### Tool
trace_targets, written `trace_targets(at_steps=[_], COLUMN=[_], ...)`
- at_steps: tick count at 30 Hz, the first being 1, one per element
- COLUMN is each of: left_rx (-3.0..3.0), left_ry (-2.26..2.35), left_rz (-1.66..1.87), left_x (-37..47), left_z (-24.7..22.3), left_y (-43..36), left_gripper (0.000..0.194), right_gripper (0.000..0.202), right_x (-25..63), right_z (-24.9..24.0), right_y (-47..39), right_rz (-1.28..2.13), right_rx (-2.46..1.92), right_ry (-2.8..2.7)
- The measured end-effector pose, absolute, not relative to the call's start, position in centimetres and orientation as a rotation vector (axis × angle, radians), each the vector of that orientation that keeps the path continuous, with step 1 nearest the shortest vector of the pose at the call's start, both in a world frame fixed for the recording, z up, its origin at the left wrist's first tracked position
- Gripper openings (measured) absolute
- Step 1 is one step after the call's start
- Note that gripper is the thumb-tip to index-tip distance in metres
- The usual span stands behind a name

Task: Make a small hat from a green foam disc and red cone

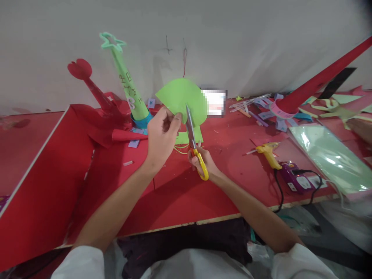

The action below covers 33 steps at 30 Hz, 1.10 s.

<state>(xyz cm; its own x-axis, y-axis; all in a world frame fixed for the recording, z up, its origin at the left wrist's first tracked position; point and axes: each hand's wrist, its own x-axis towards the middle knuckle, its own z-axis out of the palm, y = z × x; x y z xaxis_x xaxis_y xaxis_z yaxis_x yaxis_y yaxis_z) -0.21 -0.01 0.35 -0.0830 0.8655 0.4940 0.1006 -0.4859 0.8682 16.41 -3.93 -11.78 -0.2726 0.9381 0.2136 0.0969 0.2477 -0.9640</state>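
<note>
My left hand (164, 131) pinches the lower edge of a bright green paper piece (183, 95), rounded along the top and pointed at its left end. My right hand (203, 159) grips yellow-handled scissors (190, 126). Their blades point up and lie against the green paper; whether the blades are apart I cannot tell. Under the paper, on the table, lies another green sheet (190, 135) with thin green strips beside it. A tall green paper cone (130, 87) with a star on top stands left of my left hand.
On the red table (215, 197), a yellow glue gun (269, 153) lies near a purple power strip (296, 178) with cords. Red cones (322, 81) and paper scraps stand at the right, beside a plastic-covered sheet (334, 155). A red box panel (49, 174) rises at left.
</note>
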Motion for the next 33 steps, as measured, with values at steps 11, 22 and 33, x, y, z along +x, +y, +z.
trace_targets(at_steps=[11, 22, 33], left_rx=[1.772, 1.666, 1.685], left_ry=[1.110, 1.029, 1.097], left_rz=[1.564, 1.552, 1.556], left_x=[-0.5, -0.5, -0.4], left_z=[0.5, 0.7, 0.7], left_y=[0.2, -0.1, -0.1], left_gripper=[0.035, 0.038, 0.037], right_gripper=[0.078, 0.080, 0.080], right_x=[16.6, 17.0, 16.2], right_z=[-12.0, -10.6, -12.0], right_y=[-3.8, -4.0, -3.8], right_rz=[1.178, 1.112, 1.188], right_rx=[-0.968, -1.042, -0.973], right_ry=[-1.566, -1.601, -1.580])
